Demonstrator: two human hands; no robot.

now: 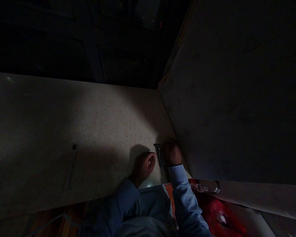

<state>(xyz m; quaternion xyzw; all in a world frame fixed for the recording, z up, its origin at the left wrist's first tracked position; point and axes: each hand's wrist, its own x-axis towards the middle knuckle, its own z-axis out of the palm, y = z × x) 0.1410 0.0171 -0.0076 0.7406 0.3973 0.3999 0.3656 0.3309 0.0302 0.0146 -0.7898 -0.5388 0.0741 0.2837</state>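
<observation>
The scene is very dim. My left hand (144, 166) rests on a pale speckled tabletop (101, 125) with its fingers curled in, the fingertips close to a small dark T-shaped tool (159, 154). The tool lies on the table between my two hands. My right hand (172, 153) sits just right of the tool, in deep shadow against a large upright panel, and its fingers are too dark to read. Both arms wear light blue sleeves.
A big grey panel (236, 98) rises along the table's right side. A long thin stick-like object (70, 168) lies on the table to the left. Something red (217, 210) lies below the panel at the bottom right. The far background is black.
</observation>
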